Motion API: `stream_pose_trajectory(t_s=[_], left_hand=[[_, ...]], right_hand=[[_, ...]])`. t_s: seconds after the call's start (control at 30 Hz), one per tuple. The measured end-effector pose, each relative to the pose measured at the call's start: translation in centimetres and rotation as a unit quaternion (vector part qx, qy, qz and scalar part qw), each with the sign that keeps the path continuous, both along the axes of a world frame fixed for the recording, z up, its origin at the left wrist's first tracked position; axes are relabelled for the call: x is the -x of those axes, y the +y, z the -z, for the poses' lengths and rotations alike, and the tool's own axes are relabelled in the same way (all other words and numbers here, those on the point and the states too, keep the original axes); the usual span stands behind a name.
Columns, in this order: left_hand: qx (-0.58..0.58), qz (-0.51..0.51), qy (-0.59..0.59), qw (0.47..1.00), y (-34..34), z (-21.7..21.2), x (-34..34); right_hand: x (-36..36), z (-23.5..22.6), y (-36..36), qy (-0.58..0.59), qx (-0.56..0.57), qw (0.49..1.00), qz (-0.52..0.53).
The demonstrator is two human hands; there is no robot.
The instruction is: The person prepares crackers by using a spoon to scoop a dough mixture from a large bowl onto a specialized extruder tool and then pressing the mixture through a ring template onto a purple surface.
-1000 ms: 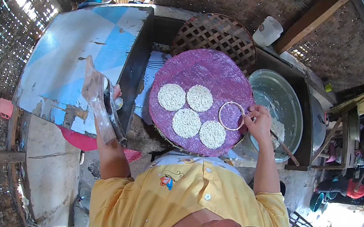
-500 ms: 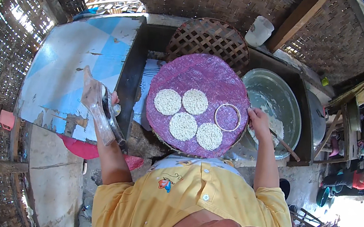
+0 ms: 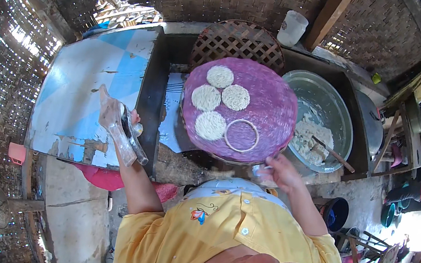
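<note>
- Round purple woven tray (image 3: 272, 105), four pale noodle discs (image 3: 210, 125), thin ring (image 3: 241, 135).
- Right hand (image 3: 278, 172) grips tray rim.
- Left hand (image 3: 116, 119) clasps flat wooden press (image 3: 124, 132).

left hand (image 3: 116, 119) raised, grip closed | right hand (image 3: 278, 172) low, fingers curled

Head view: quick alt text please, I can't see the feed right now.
A person in a yellow shirt turns a round purple tray with the right hand at its near edge; it carries four white noodle discs and an empty ring mould. The left hand holds a flat tool.
</note>
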State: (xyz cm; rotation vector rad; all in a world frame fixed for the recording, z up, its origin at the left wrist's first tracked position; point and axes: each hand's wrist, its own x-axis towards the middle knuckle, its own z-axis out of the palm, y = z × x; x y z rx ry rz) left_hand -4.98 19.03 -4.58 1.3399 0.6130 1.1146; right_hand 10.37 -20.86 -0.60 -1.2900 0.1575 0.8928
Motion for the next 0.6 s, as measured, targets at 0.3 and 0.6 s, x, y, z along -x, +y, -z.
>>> stream_pose_trajectory(t_s=[0.3,0.6], left_hand=[[-0.025,-0.004,0.004,1.0,-5.2,-5.2,-0.6],[-0.605,0.067,0.119,0.784,-25.9,-11.0,-11.4]], right_hand=[[-1.4,-4.0,-4.1,-0.212,0.078,0.892,-0.391],[-3.3,-14.5,-0.3,-0.747,0.028,0.658,-0.087]])
